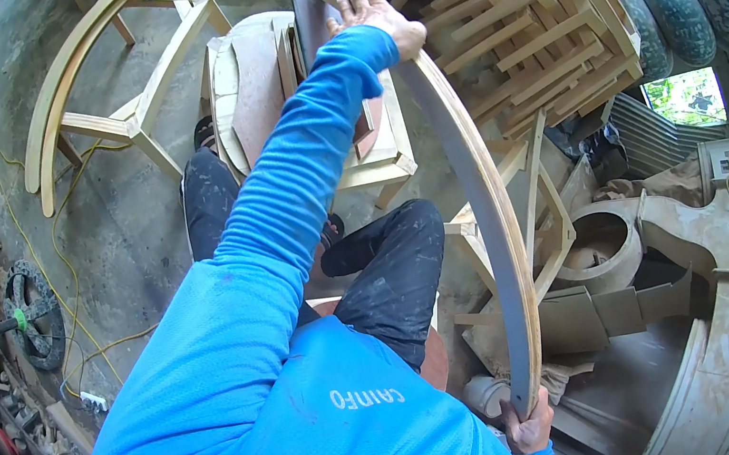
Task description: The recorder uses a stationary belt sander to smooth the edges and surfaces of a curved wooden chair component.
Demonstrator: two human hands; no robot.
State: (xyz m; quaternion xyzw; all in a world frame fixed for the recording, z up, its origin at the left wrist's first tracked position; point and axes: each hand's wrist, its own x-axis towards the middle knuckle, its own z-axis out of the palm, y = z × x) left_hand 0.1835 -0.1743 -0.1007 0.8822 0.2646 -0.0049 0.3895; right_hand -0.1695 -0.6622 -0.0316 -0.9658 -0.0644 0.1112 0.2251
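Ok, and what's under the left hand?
Under the left hand is the upper part of a curved wooden strip; its tip shows beyond the fingers. The stretch directly beneath the palm is covered, so its surface there can't be seen.

Between our blue left sleeve (279,174) and the curved pale wooden frame (169,67), we could pass over grey concrete floor (135,266), but right of the long curved wooden piece (483,198), stacked pale slatted wooden frames (545,39) and a dusty beige machine (687,226) block us.
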